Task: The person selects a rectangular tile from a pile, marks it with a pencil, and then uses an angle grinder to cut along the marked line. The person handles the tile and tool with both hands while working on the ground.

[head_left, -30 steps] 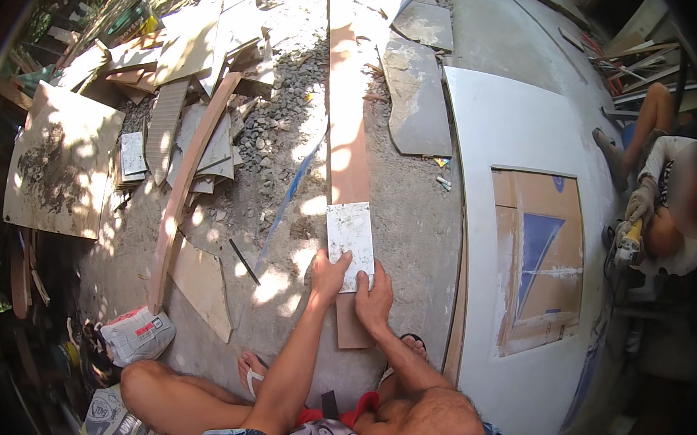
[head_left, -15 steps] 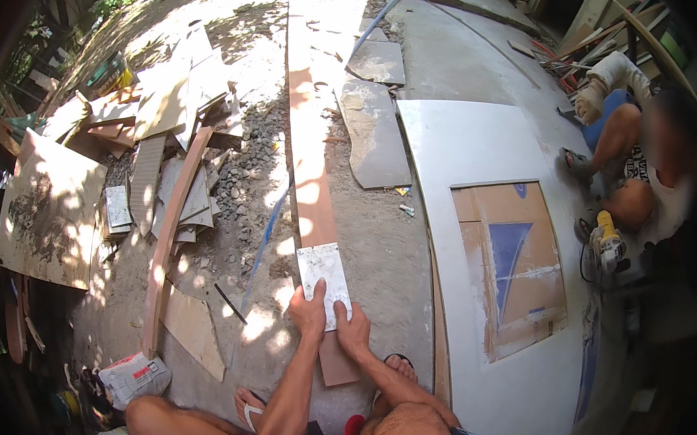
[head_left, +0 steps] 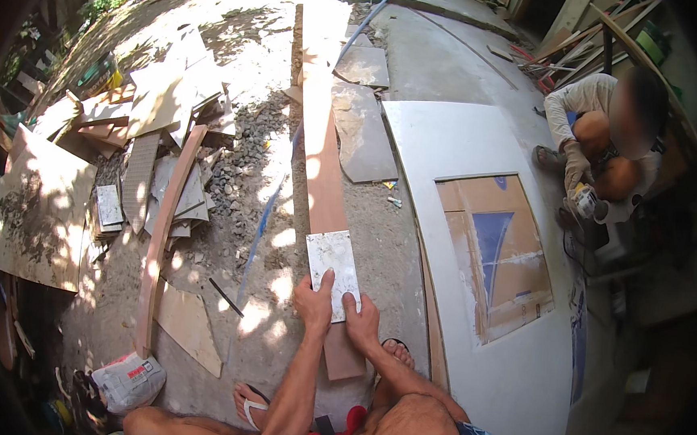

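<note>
Co-worker's glove (head_left: 578,167) has moved down to the grinder (head_left: 584,200) from well apart a half-second ago; white panel (head_left: 332,254) shows no clear shift along the board (head_left: 324,183). Far left, scrap pile (head_left: 159,99). Left hand (head_left: 313,302) grips the panel's near left edge, thumb flat on its face. Panel lies lengthwise over the board, short of its near end; resting or slightly lifted, can't tell. Right hand (head_left: 364,320) grips the near right edge, thumb on top; finger placement underneath hidden. My read: light, stiff, likely brittle at corners; dirt specks could let thumbs slip. Best hold: both long edges, around mid-length, no bending.
</note>
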`<state>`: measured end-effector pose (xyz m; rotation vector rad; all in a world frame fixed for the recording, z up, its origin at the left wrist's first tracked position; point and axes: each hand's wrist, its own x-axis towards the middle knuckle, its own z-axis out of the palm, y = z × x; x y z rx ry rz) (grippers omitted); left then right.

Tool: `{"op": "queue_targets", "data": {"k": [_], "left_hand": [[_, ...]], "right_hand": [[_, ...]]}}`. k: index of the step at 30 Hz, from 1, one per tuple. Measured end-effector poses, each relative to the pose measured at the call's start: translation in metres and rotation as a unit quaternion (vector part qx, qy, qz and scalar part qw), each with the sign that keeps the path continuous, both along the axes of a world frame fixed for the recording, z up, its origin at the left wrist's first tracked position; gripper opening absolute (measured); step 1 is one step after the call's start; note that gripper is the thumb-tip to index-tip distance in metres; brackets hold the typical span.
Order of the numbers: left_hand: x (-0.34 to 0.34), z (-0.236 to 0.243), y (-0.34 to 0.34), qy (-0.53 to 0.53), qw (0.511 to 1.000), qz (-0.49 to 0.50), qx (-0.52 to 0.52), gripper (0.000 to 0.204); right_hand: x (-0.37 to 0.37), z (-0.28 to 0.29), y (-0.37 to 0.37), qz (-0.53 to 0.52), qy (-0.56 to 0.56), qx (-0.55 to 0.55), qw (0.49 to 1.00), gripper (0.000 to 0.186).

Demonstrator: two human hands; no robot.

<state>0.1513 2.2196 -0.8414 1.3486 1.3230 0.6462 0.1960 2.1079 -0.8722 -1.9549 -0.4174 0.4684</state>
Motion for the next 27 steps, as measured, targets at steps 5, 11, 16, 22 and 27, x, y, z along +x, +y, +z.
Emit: {"op": "queue_targets", "data": {"k": [5,11,16,22,27], "left_hand": [[-0.022,-0.016,0.0,-0.053,0.998,-0.027,0.027,0.039],[-0.029,-0.022,0.005,0.032,0.993,-0.11,0.04,0.042],[-0.028,-0.031,0.01,0.029,0.993,-0.114,0.014,0.04],[-0.026,-0.016,0.003,0.008,0.994,-0.094,0.05,0.041],[0.007,0.006,-0.007,0.063,0.988,-0.124,0.067,0.041]], "right_hand": [[-0.034,0.0,-0.001,-0.035,0.012,0.032,0.999,0.047],[-0.053,-0.018,-0.003,-0.081,0.023,0.017,0.996,0.046],[-0.053,-0.027,0.001,-0.085,0.026,-0.005,0.996,0.045],[-0.047,-0.019,0.0,-0.081,0.052,0.045,0.994,0.047],[-0.014,-0.019,-0.013,-0.087,0.058,0.075,0.992,0.046]]}}
